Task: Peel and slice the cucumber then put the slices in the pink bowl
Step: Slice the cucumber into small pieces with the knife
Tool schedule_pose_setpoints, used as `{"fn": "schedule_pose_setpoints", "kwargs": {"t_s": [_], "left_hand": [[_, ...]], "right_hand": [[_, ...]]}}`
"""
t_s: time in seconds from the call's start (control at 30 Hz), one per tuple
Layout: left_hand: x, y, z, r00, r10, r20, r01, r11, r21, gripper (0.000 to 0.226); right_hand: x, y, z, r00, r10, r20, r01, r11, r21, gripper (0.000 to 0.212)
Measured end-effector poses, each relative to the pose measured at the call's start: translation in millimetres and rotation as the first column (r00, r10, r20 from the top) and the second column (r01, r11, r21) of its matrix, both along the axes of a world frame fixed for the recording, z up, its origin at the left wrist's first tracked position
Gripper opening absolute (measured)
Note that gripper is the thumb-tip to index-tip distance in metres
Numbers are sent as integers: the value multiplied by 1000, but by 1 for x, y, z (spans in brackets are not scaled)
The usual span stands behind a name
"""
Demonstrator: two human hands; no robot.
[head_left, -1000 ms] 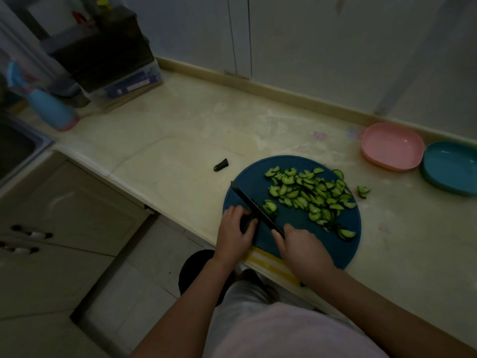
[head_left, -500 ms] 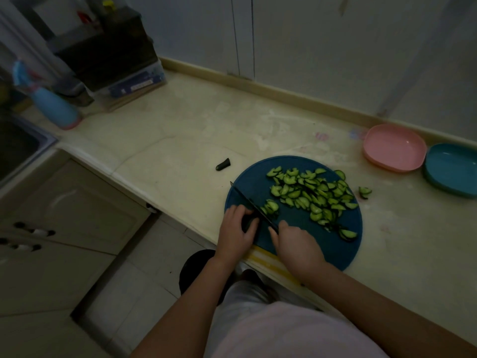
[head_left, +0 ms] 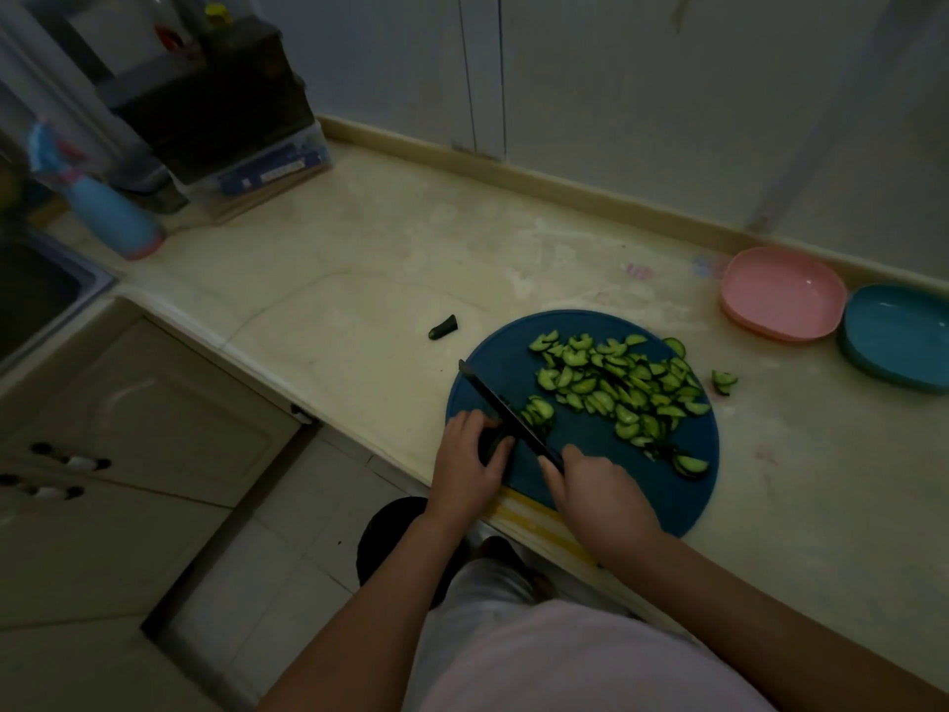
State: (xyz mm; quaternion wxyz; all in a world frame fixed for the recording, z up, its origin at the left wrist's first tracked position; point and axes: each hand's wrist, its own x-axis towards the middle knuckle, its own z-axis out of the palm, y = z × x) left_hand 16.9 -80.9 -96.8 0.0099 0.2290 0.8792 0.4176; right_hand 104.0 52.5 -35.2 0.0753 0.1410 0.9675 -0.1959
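Note:
A round blue cutting board (head_left: 662,498) lies at the counter's front edge. Several green cucumber slices (head_left: 621,388) are spread over its far half, and one slice (head_left: 724,381) lies just off it on the counter. My left hand (head_left: 470,467) curls round the dark uncut stub of cucumber (head_left: 488,447) on the board's left side. My right hand (head_left: 598,493) grips the handle of a black knife (head_left: 500,405), whose blade rests across the stub with fresh slices (head_left: 536,413) beside it. The pink bowl (head_left: 783,292) stands far right, holding nothing.
A blue bowl (head_left: 898,336) sits right of the pink one. A cut cucumber end (head_left: 444,327) lies on the counter left of the board. A blue spray bottle (head_left: 102,208) and stacked boxes (head_left: 231,120) stand far left, near a sink (head_left: 36,295).
The knife has kept working at the cucumber stub, its blade shifting slightly left. Both hands stay in nearly the same place on the board.

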Motion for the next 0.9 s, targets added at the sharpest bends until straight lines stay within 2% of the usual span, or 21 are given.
{"fn": "schedule_pose_setpoints", "kwargs": {"t_s": [0.3, 0.43, 0.6, 0.9], "left_hand": [[1, 1, 0, 1000, 27, -4, -27, 1000, 1, 15], [1, -1, 0, 1000, 26, 2, -26, 1000, 13, 26], [2, -4, 0, 1000, 5, 21, -5, 1000, 17, 31], [2, -3, 0, 1000, 28, 0, -28, 1000, 3, 16]], "right_hand": [[-4, 0, -4, 1000, 17, 12, -17, 1000, 10, 37], [-10, -1, -9, 999, 37, 37, -39, 998, 54, 38], [-7, 3, -11, 999, -25, 21, 25, 1000, 9, 39], [2, 3, -3, 1000, -4, 21, 4, 1000, -19, 34]]}}
